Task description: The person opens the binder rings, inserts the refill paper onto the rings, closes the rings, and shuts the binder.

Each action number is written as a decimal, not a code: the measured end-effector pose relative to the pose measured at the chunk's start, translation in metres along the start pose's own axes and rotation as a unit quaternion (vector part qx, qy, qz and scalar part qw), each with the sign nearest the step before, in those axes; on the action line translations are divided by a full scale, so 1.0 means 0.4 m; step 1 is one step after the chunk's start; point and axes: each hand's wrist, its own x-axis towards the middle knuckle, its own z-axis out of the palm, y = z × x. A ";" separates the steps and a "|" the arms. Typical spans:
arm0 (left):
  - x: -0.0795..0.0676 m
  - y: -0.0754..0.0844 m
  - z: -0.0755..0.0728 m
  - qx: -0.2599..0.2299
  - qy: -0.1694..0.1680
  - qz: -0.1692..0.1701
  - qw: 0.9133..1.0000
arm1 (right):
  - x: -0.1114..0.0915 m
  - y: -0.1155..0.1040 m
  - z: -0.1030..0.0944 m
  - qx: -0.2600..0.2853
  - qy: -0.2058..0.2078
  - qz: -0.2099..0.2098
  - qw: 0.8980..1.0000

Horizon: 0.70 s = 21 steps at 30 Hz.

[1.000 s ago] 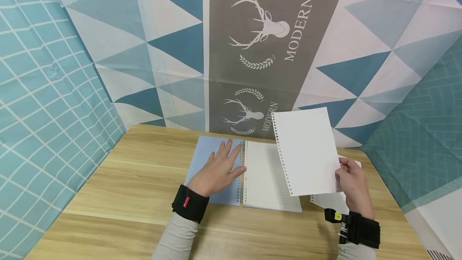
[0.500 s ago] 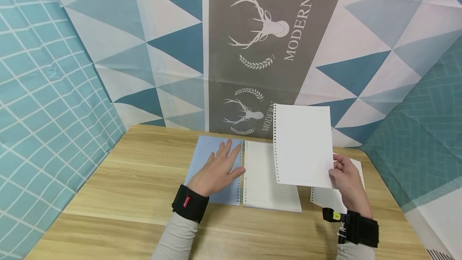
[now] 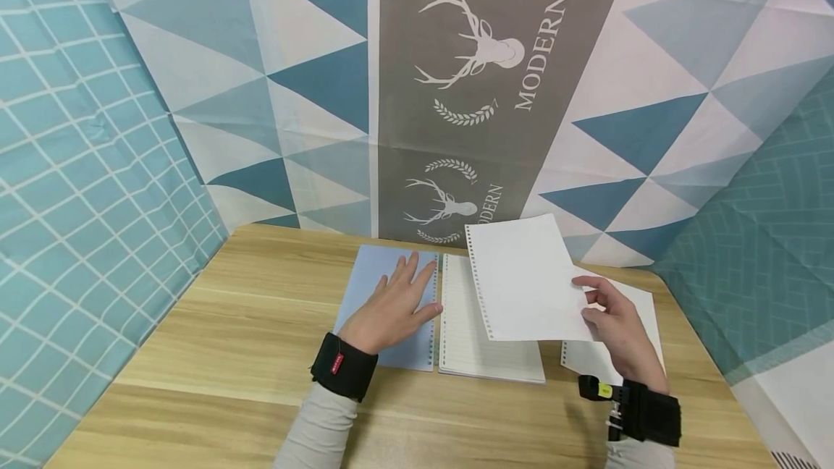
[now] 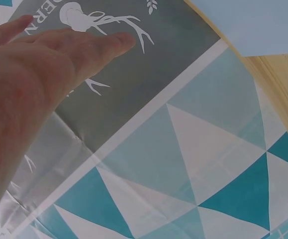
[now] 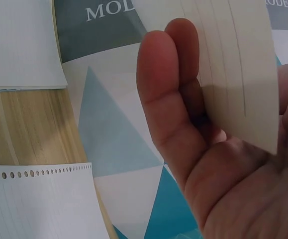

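One perforated sheet (image 3: pixel 524 281), pinched at its right edge by the right hand (image 3: pixel 619 331), has shifted left and lower above the lined stack (image 3: pixel 472 357), apparently nearing it. Left hand (image 3: pixel 391 310): spread, empty, over the blue cover (image 3: pixel 410 352). Right-wrist view alone reveals the sheet's ruled underside.

A loose white sheet (image 3: pixel 521 284) is held up, tilted, above the worktop (image 3: pixel 247 353), its right edge pinched in the right grip (image 3: pixel 615 324); punched holes run down its left edge, and ruled lines show on its underside. Partly hidden by it, a ruled paper stack (image 3: pixel 472 342) lies flat near the worktop's back edge, holed along its left side. Just left lies a flat blue cover (image 3: pixel 413 347), holed along its right side. More holed paper (image 3: pixel 590 359) lies by the worktop's back right corner.
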 end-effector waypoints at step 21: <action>0.000 -0.003 0.004 0.001 0.000 -0.002 1.000 | -0.007 -0.015 0.003 0.026 -0.062 -0.021 0.998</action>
